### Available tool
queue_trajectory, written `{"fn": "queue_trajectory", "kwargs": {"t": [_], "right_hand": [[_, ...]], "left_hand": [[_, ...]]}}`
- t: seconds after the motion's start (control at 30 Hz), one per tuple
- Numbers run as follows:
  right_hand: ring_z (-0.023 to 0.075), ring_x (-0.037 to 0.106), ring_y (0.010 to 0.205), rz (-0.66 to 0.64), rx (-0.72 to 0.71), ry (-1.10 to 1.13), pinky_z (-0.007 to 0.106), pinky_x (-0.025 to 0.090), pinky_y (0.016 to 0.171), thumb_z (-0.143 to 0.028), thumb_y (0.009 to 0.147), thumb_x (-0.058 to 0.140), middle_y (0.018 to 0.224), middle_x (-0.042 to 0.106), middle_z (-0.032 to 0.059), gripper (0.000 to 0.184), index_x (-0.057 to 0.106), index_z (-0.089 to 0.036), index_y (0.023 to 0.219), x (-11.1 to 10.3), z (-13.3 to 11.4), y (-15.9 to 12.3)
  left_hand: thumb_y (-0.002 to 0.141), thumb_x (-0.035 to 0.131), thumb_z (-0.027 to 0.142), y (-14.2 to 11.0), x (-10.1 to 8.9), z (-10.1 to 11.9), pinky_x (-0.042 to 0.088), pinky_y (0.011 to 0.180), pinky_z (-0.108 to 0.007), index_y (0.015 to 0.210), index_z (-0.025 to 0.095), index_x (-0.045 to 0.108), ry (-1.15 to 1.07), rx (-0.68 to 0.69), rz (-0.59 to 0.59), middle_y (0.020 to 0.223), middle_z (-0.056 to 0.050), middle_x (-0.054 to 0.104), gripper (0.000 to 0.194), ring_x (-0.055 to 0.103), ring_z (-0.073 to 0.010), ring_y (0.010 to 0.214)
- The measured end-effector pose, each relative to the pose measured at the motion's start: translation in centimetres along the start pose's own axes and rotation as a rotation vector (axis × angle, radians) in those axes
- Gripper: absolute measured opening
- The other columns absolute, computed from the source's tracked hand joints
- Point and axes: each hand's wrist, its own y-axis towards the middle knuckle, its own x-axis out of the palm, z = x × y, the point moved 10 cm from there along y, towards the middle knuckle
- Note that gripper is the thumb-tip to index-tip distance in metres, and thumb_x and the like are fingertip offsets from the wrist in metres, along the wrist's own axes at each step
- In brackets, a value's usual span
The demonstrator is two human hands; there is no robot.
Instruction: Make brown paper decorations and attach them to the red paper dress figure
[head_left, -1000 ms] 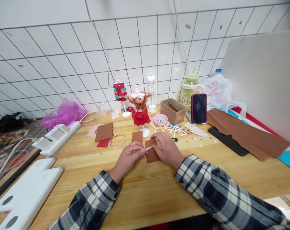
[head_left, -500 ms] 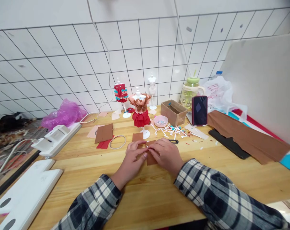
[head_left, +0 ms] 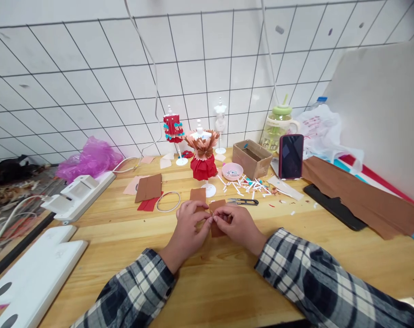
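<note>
My left hand [head_left: 192, 224] and my right hand [head_left: 235, 223] meet at the fingertips over a brown paper piece [head_left: 218, 231] on the table. Each has thumb and index finger pinched together; whatever small thing lies between them is too hidden to name. Just beyond stand thread snips [head_left: 245, 202], lying flat beside my right hand. Another brown paper piece [head_left: 198, 196] lies past my left fingers. Behind it a small dress form [head_left: 203, 157] wears a red skirt and a pleated pink and brown top.
Two more dress forms, one in red [head_left: 173, 129] and one white [head_left: 220, 122], stand behind. A pink dish [head_left: 232, 171], white strips [head_left: 250, 185], a cardboard box [head_left: 252, 159] and a phone [head_left: 291, 157] are to the right. Left are a metal ring [head_left: 168, 202] and a power strip [head_left: 90, 193].
My fingertips have drawn closer together, with the thumbs now meeting in front. More of the snips shows beyond my right hand. The view has shifted slightly.
</note>
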Motion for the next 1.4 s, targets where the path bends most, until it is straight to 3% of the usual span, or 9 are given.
{"fn": "queue_trajectory", "kwargs": {"t": [0.17, 0.37, 0.7, 1.1, 1.4], "right_hand": [[0.013, 0.057, 0.064, -0.01, -0.046, 0.023, 0.025, 0.042, 0.059, -0.021, 0.084, 0.059, 0.074, 0.068, 0.0002, 0.011, 0.07, -0.021, 0.083, 0.0, -0.6, -0.3], [0.0145, 0.064, 0.083, 0.005, -0.165, -0.022, 0.026, 0.048, 0.075, -0.022, 0.088, 0.056, 0.091, 0.072, 0.0019, 0.016, 0.071, -0.023, 0.095, -0.2, -1.6, -0.8], [0.0139, 0.064, 0.084, 0.049, -0.246, -0.13, 0.025, 0.047, 0.075, -0.026, 0.092, 0.052, 0.092, 0.071, 0.002, 0.019, 0.069, -0.023, 0.098, -0.4, -2.4, -1.1], [0.0144, 0.064, 0.083, 0.017, -0.21, -0.182, 0.025, 0.045, 0.073, -0.029, 0.092, 0.052, 0.091, 0.071, 0.0005, 0.019, 0.069, -0.025, 0.098, -0.6, -1.5, -0.9], [0.0142, 0.06, 0.071, -0.028, -0.112, -0.22, 0.026, 0.042, 0.064, -0.028, 0.086, 0.058, 0.079, 0.068, 0.0002, 0.011, 0.068, -0.023, 0.087, -0.2, -0.6, -0.4]], "left_hand": [[0.076, 0.062, 0.019, 0.3, -0.6, 0.1, 0.04, 0.088, -0.04, 0.068, 0.021, 0.068, -0.053, 0.021, 0.081, 0.092, -0.004, 0.065, 0.011, 0.054, -0.0211, 0.092], [0.076, 0.058, 0.015, 0.5, -0.2, -0.7, 0.045, 0.081, -0.034, 0.069, 0.02, 0.067, -0.171, -0.027, 0.071, 0.085, -0.003, 0.066, 0.013, 0.059, -0.0185, 0.085], [0.076, 0.054, 0.014, 0.5, -0.5, -0.9, 0.047, 0.079, -0.033, 0.07, 0.02, 0.07, -0.186, -0.038, 0.069, 0.08, -0.002, 0.069, 0.018, 0.06, -0.0177, 0.081], [0.074, 0.056, 0.014, 0.7, 0.2, -0.7, 0.047, 0.077, -0.034, 0.071, 0.021, 0.071, -0.135, -0.035, 0.061, 0.079, -0.002, 0.069, 0.017, 0.059, -0.0185, 0.081], [0.076, 0.061, 0.017, 0.4, 0.3, 0.4, 0.043, 0.079, -0.038, 0.072, 0.021, 0.07, -0.016, 0.071, 0.04, 0.083, -0.003, 0.069, 0.01, 0.056, -0.0198, 0.083]]}}
